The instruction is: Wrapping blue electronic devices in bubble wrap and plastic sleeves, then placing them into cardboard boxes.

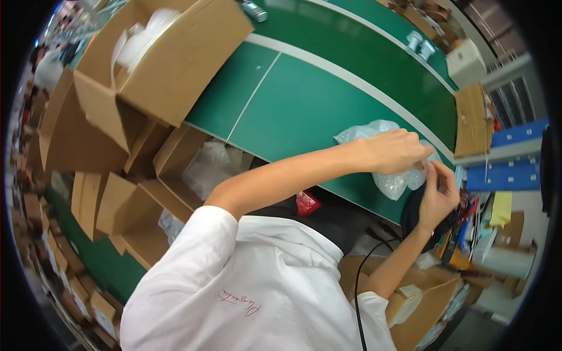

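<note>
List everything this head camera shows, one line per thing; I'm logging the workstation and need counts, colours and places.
Clear plastic bag: one, translucent white, on the table edge, held in both hands.
Green table: one, green with white lines, upper middle.
Large cardboard box: one, brown, open, white plastic inside, upper left.
Cardboard boxes: several, brown, open, left of the table.
White box: one, far right of the table.
Red item: one, small, under the left forearm; kind unclear.
Black cable: one, lower middle.
White shirt: one, bottom.
Left hand: on top of the bag.
Right hand: pinching the bag's edge.
</note>
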The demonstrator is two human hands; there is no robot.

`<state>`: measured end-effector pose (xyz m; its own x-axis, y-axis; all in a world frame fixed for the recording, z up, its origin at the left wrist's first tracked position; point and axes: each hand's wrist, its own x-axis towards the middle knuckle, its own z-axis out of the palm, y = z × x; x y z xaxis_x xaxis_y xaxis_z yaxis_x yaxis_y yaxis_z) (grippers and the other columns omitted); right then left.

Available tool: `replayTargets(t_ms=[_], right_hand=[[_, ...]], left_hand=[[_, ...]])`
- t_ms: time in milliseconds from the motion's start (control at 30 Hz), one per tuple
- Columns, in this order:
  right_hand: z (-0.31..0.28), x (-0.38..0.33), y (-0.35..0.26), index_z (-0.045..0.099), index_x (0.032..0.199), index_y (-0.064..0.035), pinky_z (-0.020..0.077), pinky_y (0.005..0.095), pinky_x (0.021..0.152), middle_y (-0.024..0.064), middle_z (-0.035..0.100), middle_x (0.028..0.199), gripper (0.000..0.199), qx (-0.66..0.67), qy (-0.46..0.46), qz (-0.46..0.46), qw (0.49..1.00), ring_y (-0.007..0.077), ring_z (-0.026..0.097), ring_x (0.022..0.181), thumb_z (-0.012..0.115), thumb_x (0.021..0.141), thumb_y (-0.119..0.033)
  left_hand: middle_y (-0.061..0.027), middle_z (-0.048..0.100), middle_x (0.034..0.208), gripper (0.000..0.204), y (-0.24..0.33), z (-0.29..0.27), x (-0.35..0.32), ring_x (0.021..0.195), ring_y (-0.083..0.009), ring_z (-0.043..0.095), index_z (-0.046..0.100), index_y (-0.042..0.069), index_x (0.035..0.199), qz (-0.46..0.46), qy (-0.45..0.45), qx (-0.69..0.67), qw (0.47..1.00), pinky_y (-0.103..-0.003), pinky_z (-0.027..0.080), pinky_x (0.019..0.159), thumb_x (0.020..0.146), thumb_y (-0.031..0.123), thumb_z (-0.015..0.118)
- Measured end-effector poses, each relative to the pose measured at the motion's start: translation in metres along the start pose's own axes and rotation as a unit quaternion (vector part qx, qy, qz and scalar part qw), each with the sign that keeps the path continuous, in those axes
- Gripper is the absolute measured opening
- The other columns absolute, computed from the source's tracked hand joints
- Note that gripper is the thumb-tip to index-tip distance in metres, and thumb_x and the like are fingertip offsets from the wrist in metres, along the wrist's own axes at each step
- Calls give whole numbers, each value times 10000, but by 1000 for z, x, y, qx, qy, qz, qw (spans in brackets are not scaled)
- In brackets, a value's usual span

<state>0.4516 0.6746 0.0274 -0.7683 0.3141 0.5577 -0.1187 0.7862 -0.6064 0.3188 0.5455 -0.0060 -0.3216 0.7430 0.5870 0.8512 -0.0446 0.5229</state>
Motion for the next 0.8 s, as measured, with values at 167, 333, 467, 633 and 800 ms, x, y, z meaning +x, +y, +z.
replayTargets(t_ms=[167,333,467,633,800], right_hand=[[-6,-11,24,671,1054,12,513,243,767,77,678,903,129,167,55,118,977,132,614,787,619,969,-69],[19,-22,60,665,1093,6,523,237,779,82,679,940,174,200,2,169,965,124,618,791,614,996,-130],[49,-27,75,667,1110,1,524,238,780,86,675,984,213,211,-5,212,954,124,617,812,624,998,-174],[71,-34,93,676,1121,-16,527,247,757,73,685,969,229,201,-11,221,954,119,612,774,613,1009,-205],[98,-33,98,677,1138,-18,524,239,749,70,691,966,250,196,-10,228,954,114,609,772,607,1014,-223]], left_hand=[[-150,640,704,237,29,-65,-70,506,-321,524,462,30,859,-60,16,-88,994,-398,445,523,832,76,693],[-66,578,664,202,92,-152,-227,503,-240,443,575,47,894,-246,97,9,964,-346,375,502,749,-36,688],[-42,559,649,111,155,-182,-330,502,-191,421,598,19,887,-453,188,137,861,-305,370,512,826,-6,687],[-82,551,623,103,163,-153,-491,499,-214,425,566,17,882,-666,239,222,671,-322,386,520,908,74,647],[-179,673,764,168,166,-72,-684,643,-419,613,586,14,958,-728,265,304,554,-481,462,603,946,181,596]])
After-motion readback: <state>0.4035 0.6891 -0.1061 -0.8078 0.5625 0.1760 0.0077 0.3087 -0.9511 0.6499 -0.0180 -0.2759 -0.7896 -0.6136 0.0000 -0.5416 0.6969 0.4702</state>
